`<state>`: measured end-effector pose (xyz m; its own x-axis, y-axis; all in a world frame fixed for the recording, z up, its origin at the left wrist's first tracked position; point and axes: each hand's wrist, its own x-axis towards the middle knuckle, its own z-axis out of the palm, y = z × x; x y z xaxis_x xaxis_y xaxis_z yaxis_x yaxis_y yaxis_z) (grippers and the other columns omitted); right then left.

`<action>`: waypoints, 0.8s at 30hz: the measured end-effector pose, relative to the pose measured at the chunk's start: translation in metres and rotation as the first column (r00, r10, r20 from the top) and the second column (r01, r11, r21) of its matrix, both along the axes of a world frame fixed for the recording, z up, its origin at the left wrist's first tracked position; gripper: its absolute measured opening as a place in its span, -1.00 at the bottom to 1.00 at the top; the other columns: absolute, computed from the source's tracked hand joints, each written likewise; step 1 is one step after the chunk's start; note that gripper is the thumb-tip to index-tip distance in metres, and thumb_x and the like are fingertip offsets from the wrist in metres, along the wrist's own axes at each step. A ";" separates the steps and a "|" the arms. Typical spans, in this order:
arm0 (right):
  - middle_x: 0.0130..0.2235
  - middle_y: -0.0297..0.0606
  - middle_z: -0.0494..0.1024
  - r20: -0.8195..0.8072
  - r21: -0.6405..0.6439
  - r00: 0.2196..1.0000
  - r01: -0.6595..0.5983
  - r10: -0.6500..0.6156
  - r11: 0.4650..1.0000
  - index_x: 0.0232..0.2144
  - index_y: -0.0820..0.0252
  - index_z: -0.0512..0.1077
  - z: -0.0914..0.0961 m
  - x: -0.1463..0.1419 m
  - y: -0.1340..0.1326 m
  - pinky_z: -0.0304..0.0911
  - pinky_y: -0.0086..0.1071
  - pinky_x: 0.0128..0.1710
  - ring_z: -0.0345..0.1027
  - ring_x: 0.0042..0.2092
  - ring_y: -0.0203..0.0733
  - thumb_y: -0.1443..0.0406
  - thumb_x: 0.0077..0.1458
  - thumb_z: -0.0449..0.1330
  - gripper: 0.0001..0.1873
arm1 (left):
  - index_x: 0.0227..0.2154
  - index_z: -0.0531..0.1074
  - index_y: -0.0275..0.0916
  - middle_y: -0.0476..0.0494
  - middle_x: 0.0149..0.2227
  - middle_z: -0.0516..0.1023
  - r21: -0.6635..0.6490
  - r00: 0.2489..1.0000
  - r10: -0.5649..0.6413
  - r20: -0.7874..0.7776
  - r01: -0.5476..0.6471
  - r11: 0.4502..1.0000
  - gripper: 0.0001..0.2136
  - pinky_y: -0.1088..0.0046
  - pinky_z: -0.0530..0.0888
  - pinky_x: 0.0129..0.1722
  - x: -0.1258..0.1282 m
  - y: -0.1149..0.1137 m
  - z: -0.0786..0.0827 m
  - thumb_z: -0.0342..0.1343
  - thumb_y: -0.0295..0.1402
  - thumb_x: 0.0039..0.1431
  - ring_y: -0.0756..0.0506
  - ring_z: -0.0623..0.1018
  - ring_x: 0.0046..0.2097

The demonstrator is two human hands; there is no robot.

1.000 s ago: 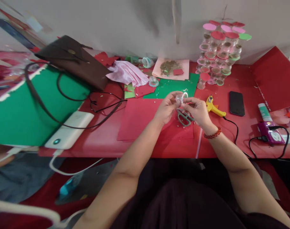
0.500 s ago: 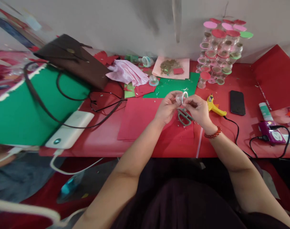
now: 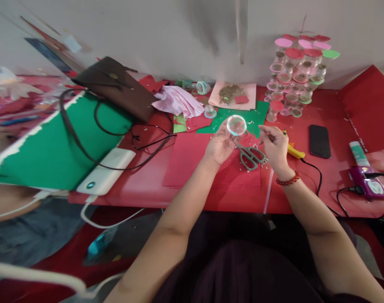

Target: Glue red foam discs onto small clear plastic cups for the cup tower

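Observation:
My left hand (image 3: 222, 145) has its fingers around a small transparent plastic cup (image 3: 236, 125), whose round whitish rim faces up toward me. To its right, apart from the cup, my right hand (image 3: 274, 143) has thumb and fingertips pressed together; whatever they pinch is too small to make out. Grey-handled scissors (image 3: 251, 157) lie between and below the hands, among small pale scraps. Just beyond my right fingers is a yellow glue gun (image 3: 295, 151), partly hidden by the hand. Red paper sheets (image 3: 192, 164) lie under my left hand.
A stack of transparent cups with coloured discs (image 3: 294, 78) stands at the back right. A black phone (image 3: 320, 141), glue stick (image 3: 358, 153) and purple power block (image 3: 369, 182) lie right. Leftward are a brown bag (image 3: 116, 86), white power bank (image 3: 106, 172) and green board (image 3: 94, 115).
My right hand has come away from the cup and moved right. The cup in my left hand has tipped so its rim faces me. The scissors show more fully.

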<state>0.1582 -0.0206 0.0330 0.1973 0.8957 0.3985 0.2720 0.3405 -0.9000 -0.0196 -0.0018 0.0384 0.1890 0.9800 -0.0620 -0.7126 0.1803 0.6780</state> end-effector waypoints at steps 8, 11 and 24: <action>-0.31 -0.28 0.59 0.047 -0.038 0.999 0.011 -0.009 0.999 -0.33 0.12 0.56 0.003 0.002 0.000 0.37 -0.30 -0.25 0.44 -0.30 -0.24 0.21 0.15 0.26 -0.88 | 0.10 0.47 -0.11 -0.12 -0.11 0.64 -0.005 1.000 -0.024 -0.014 0.024 1.000 -0.61 0.43 0.57 -0.17 0.000 0.003 -0.007 0.12 -0.51 0.22 -0.07 0.63 -0.13; -0.45 -0.33 0.53 -0.003 -0.079 0.999 -0.037 0.036 0.996 -0.43 0.14 0.51 0.006 0.000 -0.003 0.32 -0.34 -0.33 0.38 -0.39 -0.28 0.08 0.19 0.24 -0.71 | 0.07 0.48 -0.10 -0.12 -0.11 0.64 0.020 0.998 -0.041 -0.037 0.042 0.999 -0.63 0.43 0.55 -0.18 0.001 0.002 -0.008 0.18 -0.47 0.20 -0.07 0.62 -0.12; -0.36 -0.31 0.60 -0.062 -0.152 0.983 -0.182 0.175 0.971 -0.30 0.14 0.50 0.000 -0.004 0.001 0.34 -0.35 -0.33 0.43 -0.39 -0.29 0.13 0.03 0.33 -0.76 | -0.20 0.59 -0.14 -0.05 -0.14 0.63 0.180 0.971 -0.178 -0.162 0.206 0.962 -0.73 0.41 0.49 -0.12 0.015 -0.006 -0.015 0.42 -0.43 0.00 -0.05 0.58 -0.17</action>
<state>0.1546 -0.0194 0.0328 0.0438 0.9686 0.2446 0.1750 0.2336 -0.9564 -0.0046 -0.0081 0.0238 0.3781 0.9218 0.0856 -0.5704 0.1591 0.8058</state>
